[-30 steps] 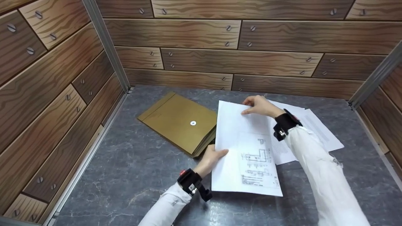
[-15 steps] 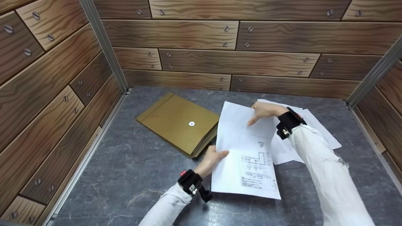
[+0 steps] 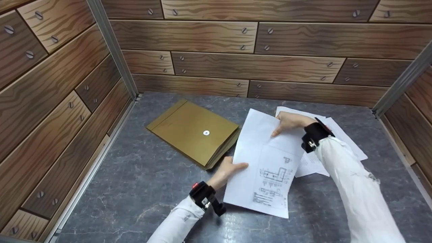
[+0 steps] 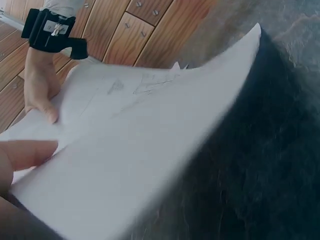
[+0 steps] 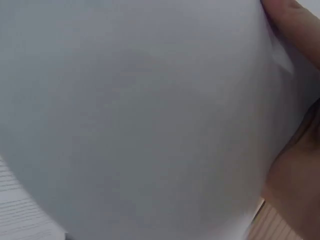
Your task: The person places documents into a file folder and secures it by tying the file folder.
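Observation:
Both hands hold a white paper sheet (image 3: 260, 162) printed with a line drawing and small text; whether it is one sheet or several, I cannot tell. The left hand (image 3: 226, 171) pinches its left edge, thumb on top. At the upper right edge, the right hand (image 3: 289, 122) grips it with the thumb over the printed side and the fingers hidden behind. In the left wrist view the paper (image 4: 140, 135) bows upward, raised off the surface. Paper fills most of the right wrist view. A brown envelope (image 3: 189, 135) with a white round button lies left of the sheet.
More printed sheets (image 3: 344, 138) lie overlapping on the dark grey marbled table (image 3: 128, 189), under and beside the right forearm. Wood-patterned walls (image 3: 216, 64) with metal corner posts (image 3: 111, 44) enclose the table at the back and sides.
The right hand has moved right and slightly down, its thumb now over the sheet. The held paper has tilted clockwise, its bottom edge shifting left. The left hand has barely moved.

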A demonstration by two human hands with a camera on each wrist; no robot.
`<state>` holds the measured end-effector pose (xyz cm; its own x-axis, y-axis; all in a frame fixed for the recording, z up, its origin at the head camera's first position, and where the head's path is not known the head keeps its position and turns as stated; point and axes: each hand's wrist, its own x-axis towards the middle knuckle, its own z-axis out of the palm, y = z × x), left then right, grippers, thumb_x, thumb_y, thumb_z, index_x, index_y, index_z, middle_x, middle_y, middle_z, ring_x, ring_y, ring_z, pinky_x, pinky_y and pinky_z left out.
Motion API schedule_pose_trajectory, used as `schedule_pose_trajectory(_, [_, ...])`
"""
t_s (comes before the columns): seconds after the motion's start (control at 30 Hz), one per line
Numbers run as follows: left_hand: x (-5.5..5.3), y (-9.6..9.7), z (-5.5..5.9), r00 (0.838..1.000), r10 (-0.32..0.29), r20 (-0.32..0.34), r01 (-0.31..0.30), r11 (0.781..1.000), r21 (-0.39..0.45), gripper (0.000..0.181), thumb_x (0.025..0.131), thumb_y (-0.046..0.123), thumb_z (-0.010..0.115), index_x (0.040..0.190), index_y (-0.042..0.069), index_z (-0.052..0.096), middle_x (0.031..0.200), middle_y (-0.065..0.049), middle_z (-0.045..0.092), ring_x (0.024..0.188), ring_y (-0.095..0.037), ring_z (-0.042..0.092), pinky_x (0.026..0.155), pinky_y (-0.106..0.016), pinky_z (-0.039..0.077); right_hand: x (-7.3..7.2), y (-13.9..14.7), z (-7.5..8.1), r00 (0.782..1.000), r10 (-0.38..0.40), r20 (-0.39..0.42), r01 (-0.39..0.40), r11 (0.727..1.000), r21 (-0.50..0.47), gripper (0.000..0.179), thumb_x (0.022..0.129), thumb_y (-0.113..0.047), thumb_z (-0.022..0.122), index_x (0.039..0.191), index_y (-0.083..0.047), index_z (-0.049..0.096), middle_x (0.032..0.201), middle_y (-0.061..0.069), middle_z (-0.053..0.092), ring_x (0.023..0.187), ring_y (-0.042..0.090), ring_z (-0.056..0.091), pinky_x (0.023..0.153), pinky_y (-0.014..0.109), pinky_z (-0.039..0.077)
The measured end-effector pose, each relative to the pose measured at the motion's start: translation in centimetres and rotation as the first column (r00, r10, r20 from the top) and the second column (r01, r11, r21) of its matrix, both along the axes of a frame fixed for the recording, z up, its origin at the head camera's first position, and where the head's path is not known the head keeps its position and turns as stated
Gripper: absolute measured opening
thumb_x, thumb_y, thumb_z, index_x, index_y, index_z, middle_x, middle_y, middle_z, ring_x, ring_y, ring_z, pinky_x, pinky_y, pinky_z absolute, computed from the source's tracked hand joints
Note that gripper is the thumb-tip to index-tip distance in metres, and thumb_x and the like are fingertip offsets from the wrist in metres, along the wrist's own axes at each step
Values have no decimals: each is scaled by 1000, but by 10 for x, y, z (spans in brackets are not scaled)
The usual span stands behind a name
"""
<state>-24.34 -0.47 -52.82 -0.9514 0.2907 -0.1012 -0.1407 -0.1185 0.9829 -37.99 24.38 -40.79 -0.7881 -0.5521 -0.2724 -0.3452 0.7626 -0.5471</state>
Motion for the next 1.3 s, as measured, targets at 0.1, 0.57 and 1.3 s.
schedule_pose_trajectory(0.1, [-4,-7,-1,999,-11,-38,9,999,-38,25,78,11,66,95,-6,61,82,-14,65,68,-26,64,58,-36,52,2,14,-6,999,-43,20,44,999,-24,31,69,-26,78,63,-9,52,54,-1,52,46,11,50,43,25,43])
schedule_pose_trajectory(0.57, [-37,-63,9,971,170,-168,-186,979,-84,24,83,12,64,95,-9,63,82,-11,64,67,-13,58,65,-30,50,19,74,-43,907,-298,296,385,873,-300,35,75,-28,73,87,1,57,71,15,63,58,25,62,53,37,51])
schedule_pose_trajectory(1.3, [-54,-83,-6,765,157,-625,-559,645,-522,12,80,8,64,86,-3,65,77,-8,64,69,-18,60,63,-27,48,42,88,-82,761,-503,409,646,648,-404,52,77,-30,72,104,6,47,78,5,61,68,18,62,62,32,51])
